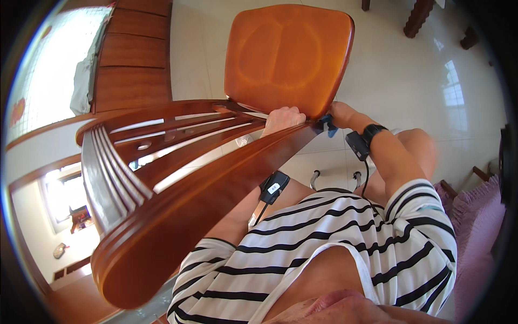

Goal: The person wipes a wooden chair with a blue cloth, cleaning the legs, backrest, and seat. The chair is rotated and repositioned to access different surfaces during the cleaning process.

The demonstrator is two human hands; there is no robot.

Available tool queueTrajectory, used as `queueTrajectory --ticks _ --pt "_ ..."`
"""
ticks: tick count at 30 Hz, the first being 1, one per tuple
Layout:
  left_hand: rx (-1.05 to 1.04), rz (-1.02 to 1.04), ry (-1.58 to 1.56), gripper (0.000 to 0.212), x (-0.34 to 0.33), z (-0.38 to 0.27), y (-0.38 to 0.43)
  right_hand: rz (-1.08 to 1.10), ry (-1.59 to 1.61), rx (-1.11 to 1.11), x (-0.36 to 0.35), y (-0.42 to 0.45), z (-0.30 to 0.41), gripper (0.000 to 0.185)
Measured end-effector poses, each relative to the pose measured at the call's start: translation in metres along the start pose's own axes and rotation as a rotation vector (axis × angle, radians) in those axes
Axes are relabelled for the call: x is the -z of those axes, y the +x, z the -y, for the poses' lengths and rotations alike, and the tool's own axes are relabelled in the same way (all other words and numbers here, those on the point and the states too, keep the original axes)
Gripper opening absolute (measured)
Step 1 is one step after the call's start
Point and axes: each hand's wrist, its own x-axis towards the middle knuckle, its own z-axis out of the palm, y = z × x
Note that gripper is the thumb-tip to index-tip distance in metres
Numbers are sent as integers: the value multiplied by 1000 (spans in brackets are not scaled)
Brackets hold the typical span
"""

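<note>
A varnished wooden chair (288,52) stands before me, its slatted back (218,178) reaching towards the lower left and its seat farther off. My left hand (284,120) passes behind the near back post, fingers curled at the seat's rear edge. At the seat's right rear corner is my right hand (341,115), with a bunched blue cloth (330,125) showing below it. The seat corner hides some of the right fingers. A dark band (374,132) with a small black device (357,145) is on my right wrist; a similar device (275,187) sits at my left forearm.
Pale glossy floor tiles (404,89) surround the chair. Dark turned wooden legs (419,18) stand at the upper right. A wooden cabinet (131,52) lines the left, near a bright window (60,60). Pink-purple ruffled fabric (475,218) hangs to my right. Metal chair legs (315,178) show below me.
</note>
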Motion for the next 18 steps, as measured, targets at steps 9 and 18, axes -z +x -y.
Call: queueTrajectory --ticks 9,18 --pt "28 -304 -454 25 -70 27 -2 122 -75 -60 42 -74 77 43" --pt "-156 -373 -441 56 -6 -12 -50 128 148 -97 62 -105 168 26"
